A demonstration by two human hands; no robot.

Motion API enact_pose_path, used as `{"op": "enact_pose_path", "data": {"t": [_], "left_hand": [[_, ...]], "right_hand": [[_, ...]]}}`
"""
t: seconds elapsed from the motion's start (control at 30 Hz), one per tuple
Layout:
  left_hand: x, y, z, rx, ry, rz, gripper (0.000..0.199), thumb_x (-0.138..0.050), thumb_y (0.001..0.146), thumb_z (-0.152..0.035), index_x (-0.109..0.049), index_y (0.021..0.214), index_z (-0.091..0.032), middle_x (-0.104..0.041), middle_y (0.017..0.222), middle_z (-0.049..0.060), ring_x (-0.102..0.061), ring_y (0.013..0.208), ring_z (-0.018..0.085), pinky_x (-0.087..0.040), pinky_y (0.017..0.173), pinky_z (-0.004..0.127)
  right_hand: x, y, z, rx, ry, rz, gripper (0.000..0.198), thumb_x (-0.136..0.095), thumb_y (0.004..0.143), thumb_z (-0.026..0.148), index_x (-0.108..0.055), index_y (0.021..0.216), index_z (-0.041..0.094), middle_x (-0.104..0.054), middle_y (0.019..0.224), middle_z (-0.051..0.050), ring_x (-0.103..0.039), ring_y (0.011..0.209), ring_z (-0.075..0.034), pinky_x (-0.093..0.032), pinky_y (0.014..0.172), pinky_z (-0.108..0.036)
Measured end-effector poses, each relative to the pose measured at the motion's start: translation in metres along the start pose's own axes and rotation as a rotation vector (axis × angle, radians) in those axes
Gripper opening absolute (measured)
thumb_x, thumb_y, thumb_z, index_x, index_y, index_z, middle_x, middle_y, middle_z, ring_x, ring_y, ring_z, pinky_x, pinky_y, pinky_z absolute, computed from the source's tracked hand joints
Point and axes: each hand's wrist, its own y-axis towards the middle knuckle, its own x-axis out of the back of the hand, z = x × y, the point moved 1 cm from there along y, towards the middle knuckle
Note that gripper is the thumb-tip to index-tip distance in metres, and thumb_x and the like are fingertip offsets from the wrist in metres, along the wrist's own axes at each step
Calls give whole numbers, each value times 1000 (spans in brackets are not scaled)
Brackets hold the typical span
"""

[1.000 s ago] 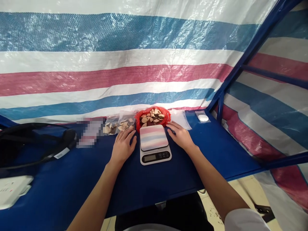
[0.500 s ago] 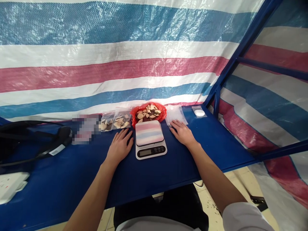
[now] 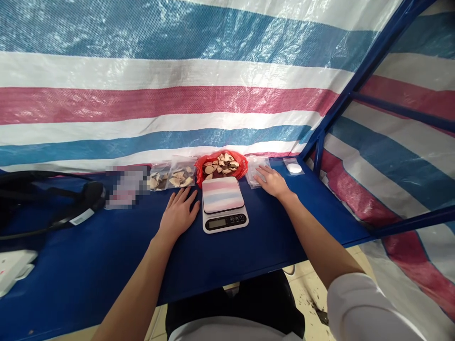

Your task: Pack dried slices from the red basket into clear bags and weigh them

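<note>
Just now, the right hand (image 3: 273, 181) has been carried farther onto the clear bags (image 3: 253, 171); a second ago it was laid close beside the scale. By this, attention seems to be given to those bags rather than to the scale, which has been left in its place. The fingers of the right hand are extended and loosely spread over the bags; whether any bag is pinched cannot be made out. The left hand (image 3: 179, 213) is laid flat, fingers fanned, with nothing held, just below the filled bags (image 3: 182, 175); contact with them is not clearly shown.

Between the hands the scale (image 3: 222, 195) is set on the table (image 3: 249, 258). Directly behind it, slices (image 3: 222, 164) are contained in the red bag (image 3: 243, 166), flanked by the filled bags and the clear ones. Farther right, a white oval thing (image 3: 294, 167) is seen on a small bag.
</note>
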Motion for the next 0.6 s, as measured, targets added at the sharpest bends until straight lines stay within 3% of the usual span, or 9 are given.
{"op": "enact_pose_path", "data": {"t": [0.1,0.23,0.6], "left_hand": [[0,0,-1,-1,-3,-4,47,-45,100,-39,-66,137,-20,-57,151,16,-47,145,37,-37,120,61],[0,-1,-3,1,4,-9,47,-44,101,-38,-66,137,-18,-57,151,16,-48,145,37,-36,121,60],[2,0,-5,11,17,9,47,-44,101,-39,-66,137,-18,-57,151,15,-48,145,35,-36,121,58]], "right_hand": [[-11,4,-5,4,-21,31,42,-51,103,41,-63,140,25,-57,153,-9,-49,146,-28,-40,121,-50],[-19,-2,-4,-11,-8,-55,37,-51,103,39,-69,132,22,-63,146,-9,-55,141,-27,-40,120,-47],[-10,-12,5,-27,-31,-143,32,-50,104,39,-77,115,28,-75,128,-2,-71,116,-23,-53,99,-31]]}}
